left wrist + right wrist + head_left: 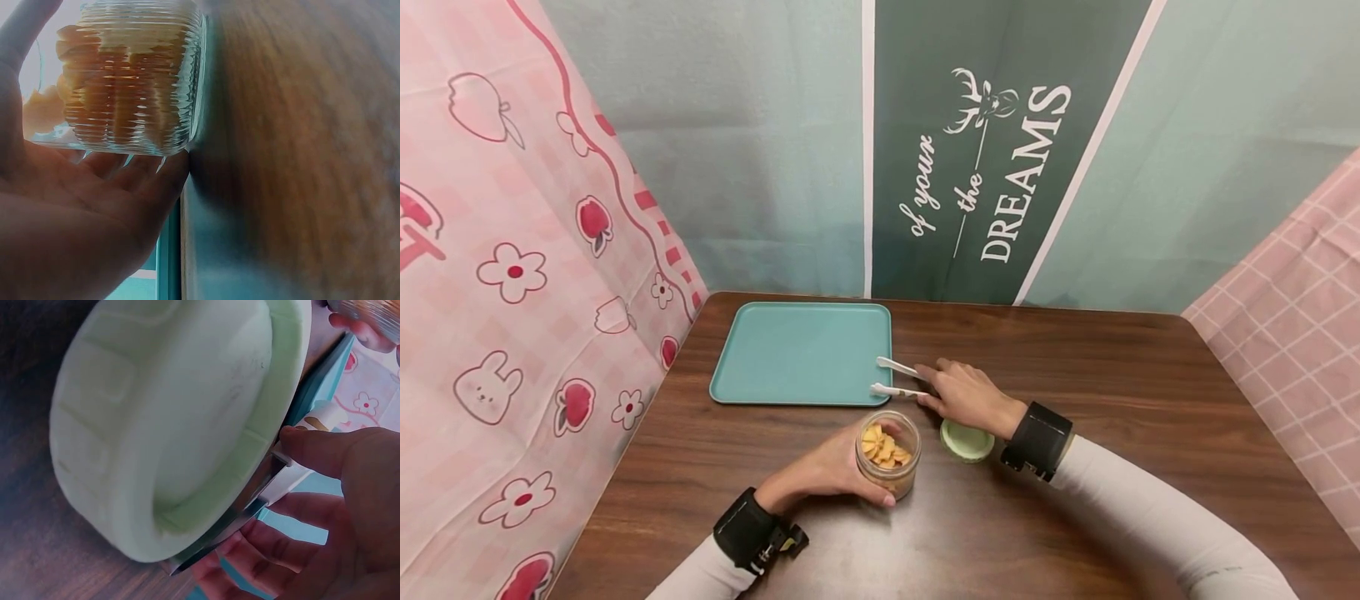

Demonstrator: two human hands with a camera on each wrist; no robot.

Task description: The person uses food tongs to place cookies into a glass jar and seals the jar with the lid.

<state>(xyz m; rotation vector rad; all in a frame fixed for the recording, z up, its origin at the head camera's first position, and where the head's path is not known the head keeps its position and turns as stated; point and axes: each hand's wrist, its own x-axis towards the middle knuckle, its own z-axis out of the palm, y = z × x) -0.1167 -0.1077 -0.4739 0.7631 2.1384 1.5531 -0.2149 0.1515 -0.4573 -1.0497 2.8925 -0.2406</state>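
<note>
A clear ribbed glass jar (907, 482) with yellow, chip-like snack pieces (883, 447) stands uncapped on the table. My left hand (823, 468) grips its side, the thumb in front and the fingers behind; the left wrist view shows the jar (131, 81) against the palm (69, 206). Between thumb and fingers, my right hand (970, 396) holds a pair of white-tipped tongs (901, 392). Their arms are spread and the tips point left over the tray's right edge. A pale green lid (967, 442) lies below the right wrist, large in the right wrist view (206, 394).
A teal rectangular tray (805, 354) lies at the back left of the brown wooden table (1075, 367). Grey-green curtain cloth (775, 150) hangs behind the table. Pink patterned cloth (512, 333) closes off the left side, and pink checked cloth (1292, 308) the right.
</note>
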